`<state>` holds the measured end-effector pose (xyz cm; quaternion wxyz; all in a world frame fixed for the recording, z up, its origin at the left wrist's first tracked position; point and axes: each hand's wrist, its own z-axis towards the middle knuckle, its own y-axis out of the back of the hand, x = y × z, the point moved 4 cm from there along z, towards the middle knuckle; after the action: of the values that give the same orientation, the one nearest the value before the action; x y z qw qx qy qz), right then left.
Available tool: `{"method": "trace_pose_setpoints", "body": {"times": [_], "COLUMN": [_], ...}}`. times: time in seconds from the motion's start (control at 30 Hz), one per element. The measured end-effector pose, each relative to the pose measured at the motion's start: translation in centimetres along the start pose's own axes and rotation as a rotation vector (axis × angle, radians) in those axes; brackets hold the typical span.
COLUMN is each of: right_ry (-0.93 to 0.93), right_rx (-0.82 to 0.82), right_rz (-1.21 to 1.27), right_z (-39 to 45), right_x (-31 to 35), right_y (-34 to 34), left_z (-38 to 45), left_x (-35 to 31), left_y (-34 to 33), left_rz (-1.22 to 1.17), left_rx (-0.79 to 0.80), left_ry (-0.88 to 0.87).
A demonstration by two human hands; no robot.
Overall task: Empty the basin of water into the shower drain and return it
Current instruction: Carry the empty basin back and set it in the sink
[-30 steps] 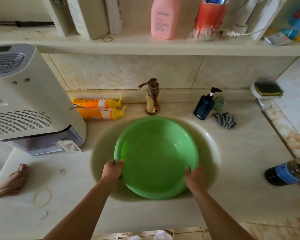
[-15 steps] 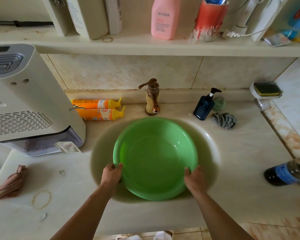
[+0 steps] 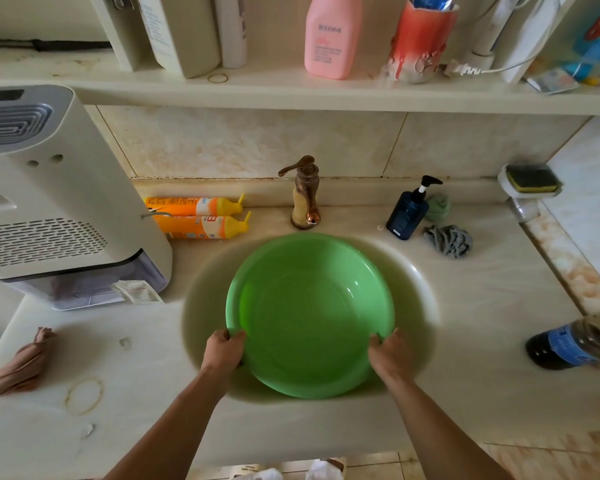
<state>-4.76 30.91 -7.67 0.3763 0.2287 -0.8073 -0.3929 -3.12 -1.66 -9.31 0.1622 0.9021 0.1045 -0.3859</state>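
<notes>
A round green plastic basin sits in the bowl of the cream sink, below the bronze tap. My left hand grips the basin's near left rim, fingers curled over the edge. My right hand grips the near right rim the same way. I cannot tell whether water is in the basin; its inside looks smooth and glossy.
A white appliance stands at the left of the counter, two orange bottles beside it. A blue pump bottle, grey cloth and dark bottle lie right. A shelf with bottles hangs above.
Both hands keep their hold on the rim. The basin has shifted very slightly; otherwise the scene is the same.
</notes>
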Motion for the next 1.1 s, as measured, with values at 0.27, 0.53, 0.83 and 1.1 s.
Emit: {"method": "trace_pose_setpoints", "body": {"times": [0.27,0.53,0.83,1.1], "right_ry": [0.005,0.021,0.049,0.079], "right_rx": [0.017,0.040,0.027,0.038], "right_rz": [0.007,0.044,0.082,0.057], "right_z": [0.2,0.6,0.3,0.3], "right_x": [-0.6,-0.6,-0.7,-0.6], "right_y": [0.3,0.6,0.3,0.2], "left_z": [-0.2,0.0,0.1,-0.2], "left_x": [0.5,1.2,1.0,0.9], "left_y": [0.2,0.2,0.1,0.1], "left_rz": [-0.004,-0.037,-0.062,-0.020], "left_rx": [-0.011,-0.027,-0.060,-0.098], "left_ry": [0.007,0.023,-0.021,-0.059]}}
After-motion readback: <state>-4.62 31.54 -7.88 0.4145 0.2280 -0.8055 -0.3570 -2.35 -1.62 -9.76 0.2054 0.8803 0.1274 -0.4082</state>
